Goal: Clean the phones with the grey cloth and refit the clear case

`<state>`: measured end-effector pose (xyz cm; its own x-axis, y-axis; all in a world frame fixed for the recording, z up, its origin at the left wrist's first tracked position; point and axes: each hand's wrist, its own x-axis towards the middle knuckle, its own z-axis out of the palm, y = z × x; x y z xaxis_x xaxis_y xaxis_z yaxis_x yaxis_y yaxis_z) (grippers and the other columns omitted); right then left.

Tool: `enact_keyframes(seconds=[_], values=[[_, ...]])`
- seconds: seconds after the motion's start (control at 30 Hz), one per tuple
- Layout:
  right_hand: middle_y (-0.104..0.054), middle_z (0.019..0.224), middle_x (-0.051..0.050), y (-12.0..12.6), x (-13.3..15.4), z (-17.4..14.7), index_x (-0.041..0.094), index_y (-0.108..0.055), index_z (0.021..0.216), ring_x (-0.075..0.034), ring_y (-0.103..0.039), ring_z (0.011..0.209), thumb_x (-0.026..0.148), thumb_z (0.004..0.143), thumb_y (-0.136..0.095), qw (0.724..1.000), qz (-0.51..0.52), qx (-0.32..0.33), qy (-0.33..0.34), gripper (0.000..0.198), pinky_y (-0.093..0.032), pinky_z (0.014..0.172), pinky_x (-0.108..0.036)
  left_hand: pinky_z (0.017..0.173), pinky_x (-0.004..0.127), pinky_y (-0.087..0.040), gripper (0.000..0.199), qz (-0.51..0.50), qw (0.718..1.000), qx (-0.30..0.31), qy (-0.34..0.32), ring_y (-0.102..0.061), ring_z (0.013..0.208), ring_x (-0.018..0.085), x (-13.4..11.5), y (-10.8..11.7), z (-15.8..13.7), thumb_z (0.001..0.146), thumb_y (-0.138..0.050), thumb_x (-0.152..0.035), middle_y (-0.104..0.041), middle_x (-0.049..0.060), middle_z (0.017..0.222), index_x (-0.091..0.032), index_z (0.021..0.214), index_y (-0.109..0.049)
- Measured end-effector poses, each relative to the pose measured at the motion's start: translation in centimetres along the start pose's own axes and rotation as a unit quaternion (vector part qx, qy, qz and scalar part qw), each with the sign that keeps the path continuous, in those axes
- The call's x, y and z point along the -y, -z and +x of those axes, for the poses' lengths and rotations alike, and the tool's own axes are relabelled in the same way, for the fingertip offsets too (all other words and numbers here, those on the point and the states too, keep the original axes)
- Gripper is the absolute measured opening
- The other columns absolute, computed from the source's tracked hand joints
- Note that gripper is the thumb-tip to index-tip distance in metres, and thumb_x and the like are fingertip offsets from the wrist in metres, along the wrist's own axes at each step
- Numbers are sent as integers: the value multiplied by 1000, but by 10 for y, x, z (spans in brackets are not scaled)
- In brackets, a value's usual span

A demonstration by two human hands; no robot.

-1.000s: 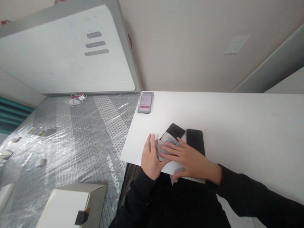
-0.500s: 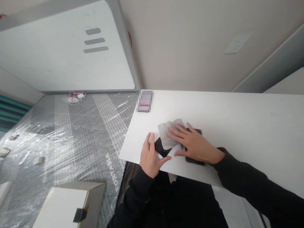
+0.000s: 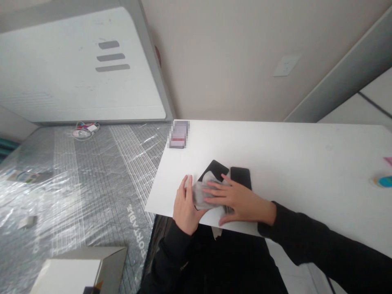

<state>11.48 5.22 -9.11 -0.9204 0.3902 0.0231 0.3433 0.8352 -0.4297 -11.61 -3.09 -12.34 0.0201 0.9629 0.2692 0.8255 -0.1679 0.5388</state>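
The right hand (image 3: 237,200) lies flat with fingers extended, pressing a crumpled grey-white wipe cloth (image 3: 204,191) down onto a black rectangular phone (image 3: 215,169) that sits tilted near the front edge of the white table (image 3: 290,163); nothing is enclosed in the palm. The left hand (image 3: 184,204) rests open at the table edge, fingers against the left side of the cloth and phone, not closed around either. Half a second ago the cloth and right hand were farther up the table, over the neighbouring phone; they are now back nearer the front edge. A second black rectangular phone (image 3: 241,176) lies just beside the first, partly under the right hand. Farther off, a small blurred card (image 3: 179,134) lies at the table's far left corner. To the left, the plastic-wrapped grey mattress (image 3: 92,183) bears lettering reading "ORTABLE".
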Motion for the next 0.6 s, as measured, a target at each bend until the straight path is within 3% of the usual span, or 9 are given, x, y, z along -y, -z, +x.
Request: enact_keyframes(seconds=[0.07, 0.13, 0.23, 0.3, 0.43, 0.53, 0.6], values=[[-46, 161, -12, 4, -4, -1, 24, -49, 153, -38, -37, 152, 64, 96, -59, 997, -32, -20, -61, 71, -19, 121, -72, 108, 57, -52, 126, -2, 1000, 2, 2, -49, 143, 42, 0, 0, 0, 67, -94, -42, -41, 24, 159, -25, 164, -15], [-43, 163, -13, 6, -5, -2, 22, -48, 155, -40, -34, 153, 66, 95, -60, 995, -44, -30, -79, 76, -18, 121, -72, 108, 56, -52, 127, -3, 1000, 6, 0, -49, 143, 42, 0, 0, 0, 66, -95, -43, -41, 25, 159, -25, 164, -16], [-47, 161, -12, 3, 0, -2, 21, -46, 156, -35, -35, 153, 76, 89, -59, 1000, -4, -2, 7, 87, -18, 125, -63, 110, 56, -51, 123, 3, 1000, 2, -8, -49, 143, 41, 1, 0, 0, 71, -93, -39, -41, 26, 158, -23, 164, -14], [-49, 160, -11, 3, 0, -3, 24, -46, 156, -33, -38, 152, 74, 91, -58, 1000, -5, 1, 21, 83, -18, 126, -62, 109, 57, -51, 122, 7, 1000, -2, -11, -49, 143, 42, 2, 0, 0, 72, -92, -39, -42, 26, 158, -23, 164, -13], [-46, 161, -14, 4, -7, -5, 24, -44, 157, -41, -39, 150, 66, 94, -61, 993, -73, -49, -74, 77, -21, 119, -73, 108, 58, -52, 126, -2, 1000, 1, -6, -50, 142, 42, 2, 0, 0, 69, -92, -47, -41, 24, 158, -26, 164, -13], [-47, 161, -14, 0, -2, -6, 20, -42, 158, -37, -38, 151, 75, 89, -59, 999, -38, -32, -10, 90, -20, 124, -66, 108, 57, -52, 126, -6, 1000, 6, -5, -50, 141, 42, 2, 0, 0, 68, -94, -42, -41, 24, 159, -26, 164, -14], [-48, 160, -11, -1, -2, -8, 21, -43, 157, -33, -39, 151, 76, 90, -57, 999, -19, -15, 24, 88, -20, 126, -62, 107, 56, -53, 126, -3, 1000, 7, -4, -52, 140, 42, 2, 0, 0, 67, -94, -39, -42, 24, 158, -26, 164, -14]])
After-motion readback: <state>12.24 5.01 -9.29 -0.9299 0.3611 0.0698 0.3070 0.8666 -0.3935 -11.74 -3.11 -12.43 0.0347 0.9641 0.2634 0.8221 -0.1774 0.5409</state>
